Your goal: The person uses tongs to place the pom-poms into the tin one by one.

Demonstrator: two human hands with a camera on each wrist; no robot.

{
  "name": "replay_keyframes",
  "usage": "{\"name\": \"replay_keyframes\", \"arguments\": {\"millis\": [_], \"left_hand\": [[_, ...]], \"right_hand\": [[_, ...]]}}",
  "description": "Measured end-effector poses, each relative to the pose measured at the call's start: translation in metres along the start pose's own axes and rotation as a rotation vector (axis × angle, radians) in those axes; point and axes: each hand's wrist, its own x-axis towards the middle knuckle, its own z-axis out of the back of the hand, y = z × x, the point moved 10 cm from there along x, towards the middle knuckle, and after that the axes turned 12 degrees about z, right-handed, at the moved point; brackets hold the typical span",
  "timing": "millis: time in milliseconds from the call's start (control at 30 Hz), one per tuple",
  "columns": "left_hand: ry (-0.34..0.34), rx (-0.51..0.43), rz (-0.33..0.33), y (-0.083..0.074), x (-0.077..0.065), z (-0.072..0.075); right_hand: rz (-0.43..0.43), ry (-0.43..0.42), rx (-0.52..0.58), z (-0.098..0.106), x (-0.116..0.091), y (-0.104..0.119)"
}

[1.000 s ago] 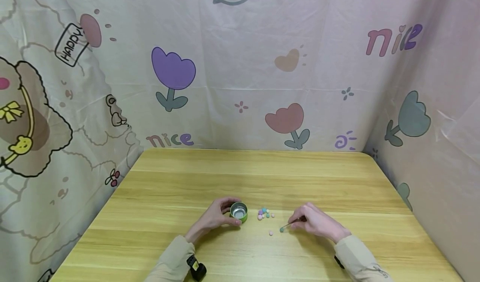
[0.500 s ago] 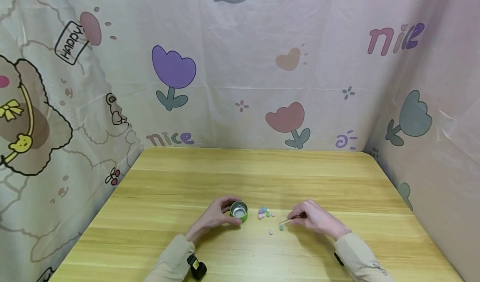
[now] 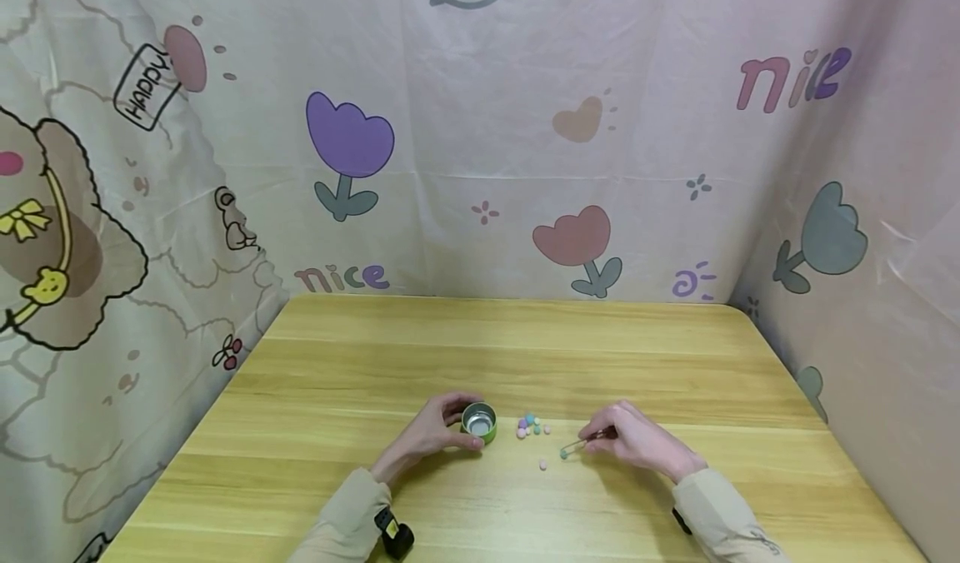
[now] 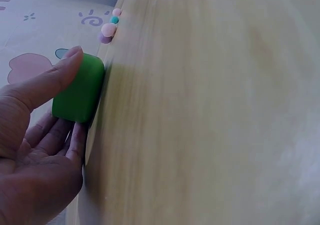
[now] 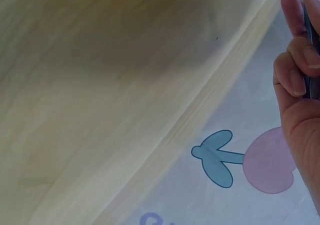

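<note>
A small round green tin [image 3: 478, 424], silvery inside, stands on the table in the head view. My left hand [image 3: 435, 427] grips it from the left, thumb on the near side; the left wrist view shows the thumb against its green wall [image 4: 82, 92]. My right hand [image 3: 628, 440] pinches slim metal tweezers [image 3: 579, 443], their tips at a teal ball [image 3: 564, 455]. Whether the tips clasp the ball is too small to tell. In the right wrist view, curled fingers [image 5: 295, 67] surround the dark tweezers [image 5: 311, 45]. A pale pink ball [image 3: 543, 465] lies left of the teal one.
Several small pastel balls [image 3: 522, 432] lie clustered just right of the tin. The wooden table [image 3: 495, 355] extends to a patterned cloth backdrop [image 3: 465, 130] behind and on both sides.
The tweezers' tips were lifted just above and left of the teal ball half a second ago and are now down at it. My left hand and the tin stay in place.
</note>
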Motion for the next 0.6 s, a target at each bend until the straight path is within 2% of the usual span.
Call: {"name": "replay_keyframes", "arguments": {"millis": [233, 467, 600], "left_hand": [[0.008, -0.012, -0.004, -0.0006, -0.0005, -0.0009], [0.007, -0.012, -0.006, 0.0006, -0.0002, -0.0008], [0.006, -0.009, -0.011, 0.0007, 0.0006, -0.0007]], "right_hand": [[0.031, 0.003, 0.001, -0.0002, 0.0000, 0.0025], [0.022, 0.004, 0.028, -0.0024, -0.0023, -0.0006], [0.024, -0.011, 0.005, -0.0004, -0.0020, -0.0011]]}}
